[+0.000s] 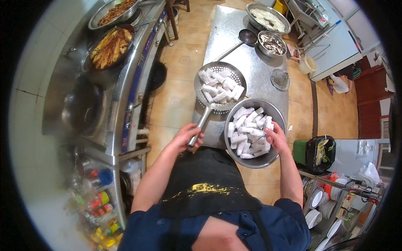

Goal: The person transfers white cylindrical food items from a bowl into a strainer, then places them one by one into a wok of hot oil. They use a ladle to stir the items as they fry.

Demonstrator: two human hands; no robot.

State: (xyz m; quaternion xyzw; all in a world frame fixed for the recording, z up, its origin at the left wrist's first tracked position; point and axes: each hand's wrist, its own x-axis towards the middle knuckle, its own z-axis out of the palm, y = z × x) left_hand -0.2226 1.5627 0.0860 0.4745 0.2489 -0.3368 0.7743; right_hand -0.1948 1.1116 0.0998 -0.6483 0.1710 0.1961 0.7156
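Observation:
My left hand (182,137) grips the metal handle (203,122) of a large perforated strainer ladle (230,72). The ladle's bowl rests over the steel table and carries a heap of white, powder-coated food pieces (216,85). To its right, a deep metal basin (230,147) sits at the table's near end, filled with many more such short, stick-like pieces (248,129). My right hand (277,138) reaches over the basin's right rim, its thumb and fingers pinching one white piece (269,120).
Along the steel table (226,34) lie a black-bowled ladle (248,37), a bowl of dark strips (272,44), a basin of pale slices (267,19) and a coiled metal item (279,79). On my left runs a stove (125,103) with a wok (83,106) and a pan of browned food (110,48).

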